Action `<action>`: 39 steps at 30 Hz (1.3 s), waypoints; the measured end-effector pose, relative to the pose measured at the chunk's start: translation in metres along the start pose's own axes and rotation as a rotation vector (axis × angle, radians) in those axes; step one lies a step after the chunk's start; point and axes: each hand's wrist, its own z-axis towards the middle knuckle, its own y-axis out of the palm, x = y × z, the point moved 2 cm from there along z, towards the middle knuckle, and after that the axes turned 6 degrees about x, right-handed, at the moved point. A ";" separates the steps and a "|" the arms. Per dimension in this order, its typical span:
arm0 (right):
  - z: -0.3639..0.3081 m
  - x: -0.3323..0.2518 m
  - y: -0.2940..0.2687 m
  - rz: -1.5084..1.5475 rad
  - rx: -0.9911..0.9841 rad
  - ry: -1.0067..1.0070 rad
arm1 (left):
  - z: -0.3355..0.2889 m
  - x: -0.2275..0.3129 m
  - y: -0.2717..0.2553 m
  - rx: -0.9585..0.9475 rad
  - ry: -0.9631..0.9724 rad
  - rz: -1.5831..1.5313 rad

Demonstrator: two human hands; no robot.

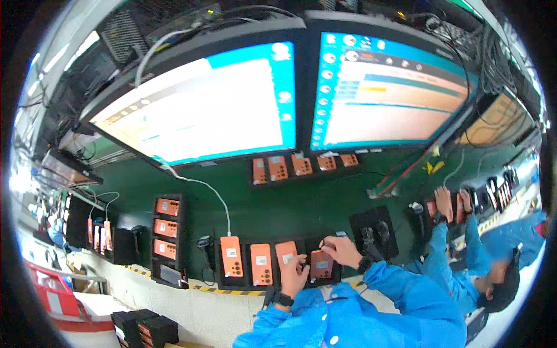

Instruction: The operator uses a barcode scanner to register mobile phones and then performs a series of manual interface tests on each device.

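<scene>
A black tray [246,284] in front of me holds a row of orange phones with white labels and dark camera lenses. A white cable runs to the top of the leftmost phone [232,264]; beside it lies a second phone [261,269]. My left hand [293,277] is over the lower part of the third phone [285,250], its thumb and forefinger bent close together. At the top edge of the rightmost phone [321,268] my right hand [343,252] has its fingers pinched. Whatever small thing either hand may grip is hidden.
Two monitors [301,139] stand behind a green bench [203,217]. More orange phones [278,168] line up below them. Another phone tray [155,232] is at left, near a handheld scanner [204,246]. A black mat [383,223] lies to the right, where a co-worker [449,261] handles phones.
</scene>
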 end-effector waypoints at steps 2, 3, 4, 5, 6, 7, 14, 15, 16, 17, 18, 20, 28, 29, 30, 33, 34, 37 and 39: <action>0.029 0.034 0.011 -0.014 0.066 0.009 | -0.016 -0.033 -0.003 0.081 -0.097 -0.115; 0.041 0.048 0.015 -0.029 0.116 0.047 | -0.024 -0.041 -0.009 0.087 -0.112 -0.047; 0.051 0.062 0.020 -0.043 0.164 0.083 | -0.031 -0.046 -0.017 0.095 -0.133 0.020; 0.055 0.078 0.029 -0.002 0.269 0.087 | -0.038 -0.045 -0.027 0.112 -0.162 -0.033; 0.057 0.073 0.032 -0.071 0.292 0.198 | -0.048 -0.048 -0.038 0.139 -0.198 -0.086; 0.055 0.060 0.035 -0.065 0.302 0.203 | -0.061 -0.065 -0.040 0.167 -0.310 -0.175; -0.003 -0.050 0.109 -0.188 0.259 -0.245 | -0.126 -0.147 -0.071 0.298 -0.430 -0.357; -0.013 -0.078 0.122 -0.219 0.041 -0.096 | -0.134 -0.161 -0.074 0.350 -0.430 -0.368; -0.022 -0.068 0.150 -0.143 0.031 -0.309 | -0.140 -0.173 -0.077 0.345 -0.454 -0.448; -0.026 -0.084 0.172 -0.106 -0.267 -0.233 | -0.147 -0.186 -0.088 0.339 -0.479 -0.528; -0.040 -0.113 0.188 -0.045 -0.322 -0.196 | -0.156 -0.193 -0.106 0.368 -0.474 -0.536; -0.049 -0.142 0.239 -0.075 -0.631 -0.245 | -0.177 -0.204 -0.140 0.386 -0.448 -0.540; -0.061 -0.258 0.412 -0.052 -1.095 -0.380 | -0.277 -0.296 -0.283 0.742 -0.555 -0.560; -0.059 -0.269 0.429 -0.063 -1.133 -0.374 | -0.287 -0.298 -0.300 0.811 -0.560 -0.597; -0.054 -0.281 0.446 -0.074 -1.171 -0.373 | -0.291 -0.304 -0.317 0.884 -0.561 -0.633; -0.042 -0.311 0.500 -0.090 -1.247 -0.490 | -0.307 -0.374 -0.320 0.943 -0.587 -0.676; -0.035 -0.319 0.517 -0.078 -1.225 -0.496 | -0.311 -0.372 -0.338 0.914 -0.604 -0.699; -0.022 -0.339 0.577 0.033 -1.151 -0.568 | -0.320 -0.421 -0.358 0.950 -0.627 -0.737; -0.006 -0.348 0.626 -0.051 -1.244 -0.567 | -0.331 -0.446 -0.385 0.935 -0.692 -0.816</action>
